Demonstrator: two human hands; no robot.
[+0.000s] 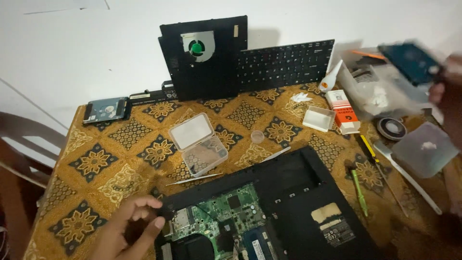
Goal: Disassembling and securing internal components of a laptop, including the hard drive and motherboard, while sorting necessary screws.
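1. At seven o'clock in my view, the left hand (127, 228) rested at the near left corner of the opened laptop base (269, 212), fingers curled loosely and thumb touching the black plastic rim, apparently to steady the shell; its grip was closed lightly on that edge, not lifting it.
2. The base lay flat at six o'clock on the counter (96, 159), its cover off so the green circuit board (216, 212) with small dark chips showed, matte black plastic around it.
3. At two o'clock, the right hand (445, 82) was badly blurred; it seemed to hold a flat dark-blue drive (411, 60) up over a clear plastic tub (370, 96), but I could not tell how the grip closed.
4. At twelve o'clock, a black panel with a round fan (197, 47) and a black keyboard (284, 62) leaned upright against the white wall, likely to keep them off the work area.
5. A small clear hinged box (199, 144), lid open, sat at the centre, near the base, probably handy for screws.
6. A second bare drive (107, 110) lay at ten o'clock, well apart.
7. Slim tools, one a green-handled screwdriver (358, 190), lay at four o'clock beside the base.
8. The counter wore a patterned gold, brown and black cloth.
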